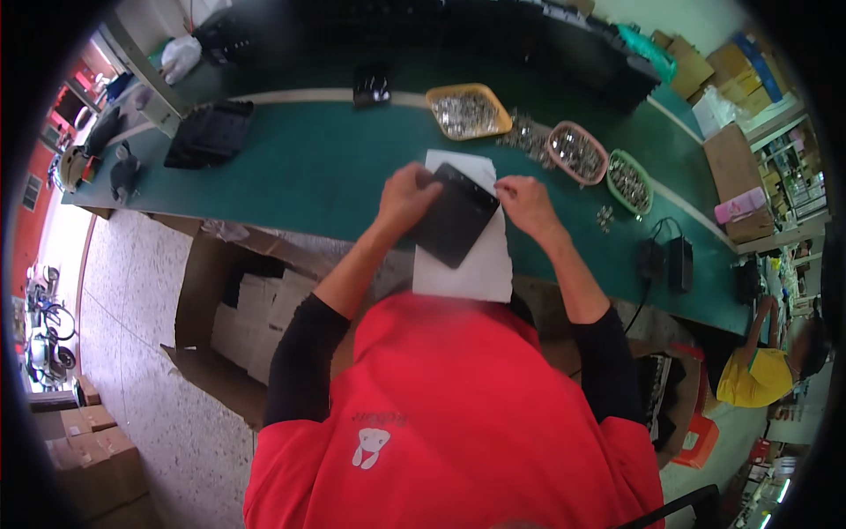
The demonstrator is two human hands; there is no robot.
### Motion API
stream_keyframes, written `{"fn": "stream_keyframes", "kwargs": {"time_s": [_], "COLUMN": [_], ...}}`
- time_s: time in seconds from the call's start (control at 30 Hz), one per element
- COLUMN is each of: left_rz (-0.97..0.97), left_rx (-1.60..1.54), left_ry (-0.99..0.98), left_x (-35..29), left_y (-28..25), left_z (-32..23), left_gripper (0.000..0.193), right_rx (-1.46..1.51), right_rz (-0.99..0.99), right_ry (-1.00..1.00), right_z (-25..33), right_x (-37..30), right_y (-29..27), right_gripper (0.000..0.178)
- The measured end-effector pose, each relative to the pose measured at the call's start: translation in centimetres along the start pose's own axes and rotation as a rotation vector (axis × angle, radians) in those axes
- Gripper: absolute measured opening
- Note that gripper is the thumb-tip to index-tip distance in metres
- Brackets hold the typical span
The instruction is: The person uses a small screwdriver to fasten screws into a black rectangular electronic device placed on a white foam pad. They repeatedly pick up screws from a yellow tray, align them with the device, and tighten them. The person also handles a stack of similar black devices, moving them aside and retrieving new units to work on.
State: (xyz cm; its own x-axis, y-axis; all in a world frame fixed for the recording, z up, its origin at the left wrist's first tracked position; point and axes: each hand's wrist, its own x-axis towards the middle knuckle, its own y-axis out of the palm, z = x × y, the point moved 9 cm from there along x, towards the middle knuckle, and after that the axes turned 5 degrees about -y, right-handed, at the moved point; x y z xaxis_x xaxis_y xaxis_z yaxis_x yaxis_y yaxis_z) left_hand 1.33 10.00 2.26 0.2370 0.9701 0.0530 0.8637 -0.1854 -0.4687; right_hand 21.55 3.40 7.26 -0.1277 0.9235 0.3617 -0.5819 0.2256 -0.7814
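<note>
A flat black panel (451,226) lies tilted on a white foam-like sheet (483,271) at the near edge of the green workbench. My left hand (408,202) grips its upper left side, with the thumb over the top face. Small bright spots show along the panel's far edge. At its right corner, my right hand (527,204) is closed in a pinch, fingertips at the edge. Whatever is between those fingertips is too small to make out.
Beyond my hands, small metal parts fill a yellow basket (436,108), a pink basket (603,165) and a green basket (650,190). Loose parts (526,137) lie between them. Black adapters (679,264) sit right; an open carton (201,309) stands below left. A person in yellow (753,379) is far right.
</note>
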Motion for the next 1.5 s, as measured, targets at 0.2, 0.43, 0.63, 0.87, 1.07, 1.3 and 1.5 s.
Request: {"fn": "stream_keyframes", "kwargs": {"time_s": [0.2, 0.43, 0.63, 0.87, 1.07, 1.3, 1.5], "left_rz": [0.146, 0.245, 0.314, 0.057, -0.022, -0.004, -0.041], "left_rx": [-0.194, -0.339, -0.516, -0.067, 0.538, 0.467, 0.491], "left_ry": [-0.122, -0.222, -0.285, 0.317, 0.836, 0.691, 0.606], "left_x": [0.6, 0.7, 0.7, -1.2, -7.3, -8.0, -7.4], "left_y": [1.4, 1.4, 1.5, -4.4, 1.2, 4.5, 4.8], "left_z": [2.1, 1.1, 0.2, -14.0, -13.0, -7.6, -7.5], "left_gripper": [0.019, 0.019, 0.017, 0.013, 0.026, 0.031, 0.028], "right_rx": [0.136, 0.188, 0.250, 0.542, 0.607, 0.399, 0.159], "right_rz": [0.102, 0.120, 0.062, -0.164, -0.013, 0.182, 0.185], "right_ry": [0.169, 0.168, 0.116, 0.329, 0.472, 0.320, 0.251], "right_z": [0.4, 0.5, 1.2, 0.0, -1.2, 0.8, 1.0], "right_x": [-0.7, 0.3, 0.8, 0.1, -2.9, -4.8, -4.2], "right_y": [-0.4, 0.3, -0.7, -5.8, -3.7, 0.6, 1.0], "right_gripper": [0.017, 0.019, 0.019, 0.017, 0.016, 0.016, 0.012]}}
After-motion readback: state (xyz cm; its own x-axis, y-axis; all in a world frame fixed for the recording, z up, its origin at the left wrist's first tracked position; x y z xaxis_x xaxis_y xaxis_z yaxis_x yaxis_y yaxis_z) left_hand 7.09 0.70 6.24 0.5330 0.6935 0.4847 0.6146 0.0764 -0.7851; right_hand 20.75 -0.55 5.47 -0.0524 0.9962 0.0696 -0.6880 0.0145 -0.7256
